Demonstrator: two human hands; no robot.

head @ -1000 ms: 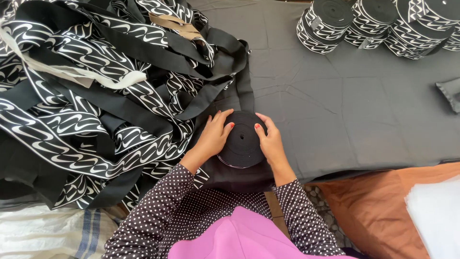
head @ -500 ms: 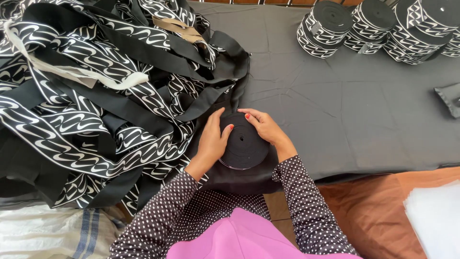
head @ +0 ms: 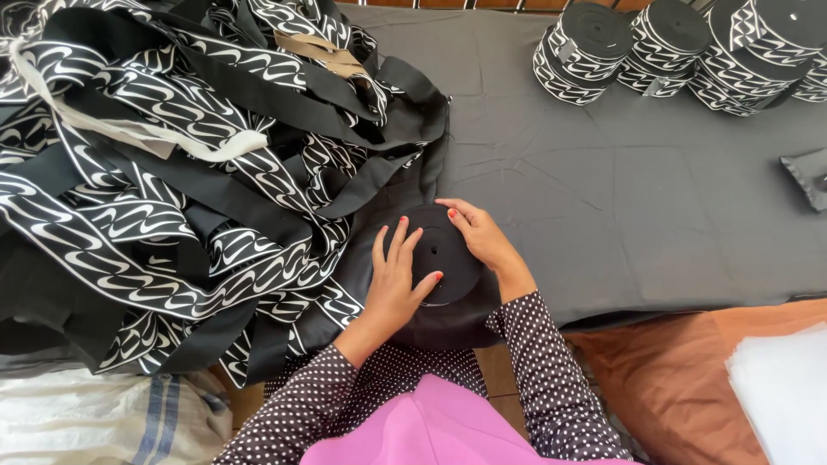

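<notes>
A flat black roll of woven band [head: 441,258] lies at the near edge of the dark grey table [head: 603,198]. My left hand [head: 396,280] lies flat on its left side with the fingers spread. My right hand [head: 482,237] curves around the roll's upper right edge. Black band with a white wave pattern runs from the roll into a big loose heap [head: 172,172] on the left.
Several finished rolls of the same patterned band [head: 672,52] stand at the table's far right. A dark scrap [head: 810,176] lies at the right edge. An orange-brown cloth [head: 680,379] and a white sheet [head: 784,396] sit at the lower right, a pale sack [head: 95,422] at the lower left.
Both hands have shifted around the roll: the left has slid down to its lower left, the right has moved up along its right edge, as if turning it.
</notes>
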